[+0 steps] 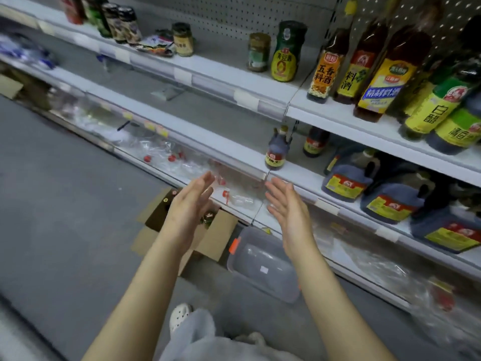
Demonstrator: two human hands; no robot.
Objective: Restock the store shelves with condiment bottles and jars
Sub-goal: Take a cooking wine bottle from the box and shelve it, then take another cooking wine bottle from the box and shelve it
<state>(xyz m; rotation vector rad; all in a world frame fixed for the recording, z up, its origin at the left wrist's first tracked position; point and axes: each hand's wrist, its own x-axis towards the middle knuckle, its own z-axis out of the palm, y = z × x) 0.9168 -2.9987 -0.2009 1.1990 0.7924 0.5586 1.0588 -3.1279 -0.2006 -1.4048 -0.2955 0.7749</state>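
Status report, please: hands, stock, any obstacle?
Left hand open, empty. Right hand open, empty. Jars in box on floor, below left hand. Bin on floor beside box.

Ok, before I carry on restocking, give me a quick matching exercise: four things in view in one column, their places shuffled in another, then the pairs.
Things:
1. cardboard box
2. clear bin
3. small dark bottle
4. green jar

Places:
A. highest shelf in view, beside a shorter jar
B. floor, flaps open
C. floor, orange latch on its side
D. next shelf down, near its front edge

Pairs: 1-B, 2-C, 3-D, 4-A
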